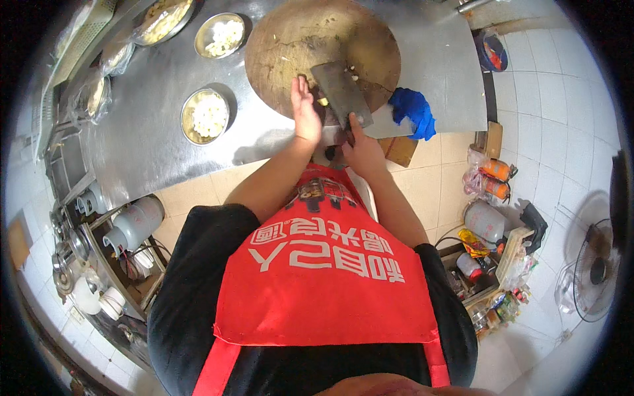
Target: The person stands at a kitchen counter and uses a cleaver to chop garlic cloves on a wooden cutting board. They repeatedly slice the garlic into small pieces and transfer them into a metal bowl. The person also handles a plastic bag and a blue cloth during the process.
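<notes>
A round wooden chopping block [277, 54] sits on a steel worktable. My right hand [365, 148] grips a broad-bladed cleaver [342, 91] at the block's near edge, its index finger laid along the blade. To the left of the blade, my left hand [306, 111] is held edge-down with its fingers extended and nothing in it. A small pale yellow piece [323, 101] lies between that hand and the blade. A few white bits lie beyond the cleaver. Two metal bowls of pale chopped pieces, a nearer one [205, 117] and a farther one [219, 35], stand left of the block.
A crumpled blue cloth [415, 111] hangs over the table edge right of the block. A larger covered bowl [163, 22] and plastic-wrapped bowls stand at the far left. Gas cylinders [138, 222] are at floor level, and a fan [597, 270] stands at the right.
</notes>
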`<action>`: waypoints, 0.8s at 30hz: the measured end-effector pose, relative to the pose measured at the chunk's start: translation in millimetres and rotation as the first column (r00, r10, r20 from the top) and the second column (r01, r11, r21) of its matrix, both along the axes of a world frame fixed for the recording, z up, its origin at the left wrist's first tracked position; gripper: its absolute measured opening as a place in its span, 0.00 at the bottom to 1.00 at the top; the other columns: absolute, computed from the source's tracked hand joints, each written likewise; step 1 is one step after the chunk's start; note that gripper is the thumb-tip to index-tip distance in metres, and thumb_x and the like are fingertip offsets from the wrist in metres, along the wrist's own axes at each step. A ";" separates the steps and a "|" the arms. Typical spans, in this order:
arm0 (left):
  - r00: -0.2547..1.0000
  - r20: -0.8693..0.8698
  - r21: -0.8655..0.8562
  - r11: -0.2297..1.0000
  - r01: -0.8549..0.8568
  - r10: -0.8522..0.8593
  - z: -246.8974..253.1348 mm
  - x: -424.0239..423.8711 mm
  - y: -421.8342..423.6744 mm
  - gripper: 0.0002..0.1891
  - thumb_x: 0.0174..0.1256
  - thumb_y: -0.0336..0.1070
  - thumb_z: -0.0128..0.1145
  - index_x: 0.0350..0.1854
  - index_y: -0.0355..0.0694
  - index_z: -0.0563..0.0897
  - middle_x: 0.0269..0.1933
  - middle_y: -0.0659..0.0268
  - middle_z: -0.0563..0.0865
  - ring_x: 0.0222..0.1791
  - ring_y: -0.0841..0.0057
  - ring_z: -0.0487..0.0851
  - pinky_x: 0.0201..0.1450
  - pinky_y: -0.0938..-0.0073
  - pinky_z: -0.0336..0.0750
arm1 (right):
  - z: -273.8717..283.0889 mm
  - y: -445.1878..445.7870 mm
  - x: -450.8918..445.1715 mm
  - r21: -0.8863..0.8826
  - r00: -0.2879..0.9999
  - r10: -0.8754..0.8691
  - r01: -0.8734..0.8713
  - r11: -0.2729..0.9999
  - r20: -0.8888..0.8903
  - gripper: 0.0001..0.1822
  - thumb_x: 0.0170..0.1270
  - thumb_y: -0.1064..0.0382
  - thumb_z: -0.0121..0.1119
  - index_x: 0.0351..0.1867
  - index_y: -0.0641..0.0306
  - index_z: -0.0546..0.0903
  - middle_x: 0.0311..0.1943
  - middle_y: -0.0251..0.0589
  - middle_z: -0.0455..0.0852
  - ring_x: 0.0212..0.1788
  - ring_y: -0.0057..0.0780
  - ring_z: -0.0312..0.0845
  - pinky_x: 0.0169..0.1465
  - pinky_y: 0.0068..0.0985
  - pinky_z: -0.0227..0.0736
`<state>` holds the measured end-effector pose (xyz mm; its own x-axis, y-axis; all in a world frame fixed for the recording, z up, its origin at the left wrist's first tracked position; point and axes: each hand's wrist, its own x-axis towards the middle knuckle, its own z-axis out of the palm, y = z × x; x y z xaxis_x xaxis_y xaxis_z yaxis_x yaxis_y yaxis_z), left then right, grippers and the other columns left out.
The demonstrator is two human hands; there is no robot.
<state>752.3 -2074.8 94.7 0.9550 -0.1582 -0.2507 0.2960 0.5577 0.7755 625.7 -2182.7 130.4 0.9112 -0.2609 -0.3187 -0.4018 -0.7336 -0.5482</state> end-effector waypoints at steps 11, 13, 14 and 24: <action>0.669 0.115 0.988 0.016 -0.152 -0.734 -17.1 13.5 6.5 0.36 0.72 0.47 0.53 0.76 0.30 0.61 0.78 0.37 0.58 0.80 0.45 0.55 0.81 0.50 0.49 | -79.4 -122.1 -78.1 0.769 0.838 -0.331 0.154 -0.620 -0.434 0.14 0.69 0.58 0.56 0.52 0.59 0.77 0.22 0.29 0.73 0.13 0.22 0.63 0.18 0.22 0.62; 0.601 0.140 0.989 0.076 -0.130 -0.787 -13.7 24.7 -9.7 0.36 0.72 0.46 0.53 0.76 0.31 0.61 0.79 0.41 0.57 0.81 0.47 0.53 0.81 0.51 0.49 | -85.6 -123.7 -74.1 0.765 0.858 -0.320 0.121 -0.633 -0.401 0.11 0.69 0.54 0.57 0.44 0.58 0.76 0.22 0.28 0.74 0.13 0.21 0.62 0.19 0.22 0.63; 0.584 0.146 0.988 0.087 -0.127 -0.799 -11.6 31.2 -16.0 0.36 0.72 0.46 0.53 0.76 0.31 0.61 0.79 0.42 0.57 0.81 0.48 0.54 0.82 0.52 0.50 | -88.3 -124.8 -71.6 0.754 0.859 -0.310 0.125 -0.645 -0.408 0.11 0.69 0.53 0.57 0.40 0.57 0.76 0.20 0.28 0.73 0.13 0.21 0.62 0.19 0.22 0.62; 0.572 0.277 0.960 0.239 -0.143 -0.772 -25.5 52.8 -2.0 0.29 0.73 0.41 0.55 0.72 0.31 0.69 0.76 0.44 0.67 0.77 0.47 0.63 0.78 0.56 0.59 | -90.9 -101.3 -31.1 0.830 0.911 -0.012 0.370 -0.418 -0.412 0.21 0.65 0.46 0.61 0.20 0.53 0.70 0.10 0.28 0.66 0.11 0.20 0.58 0.18 0.21 0.55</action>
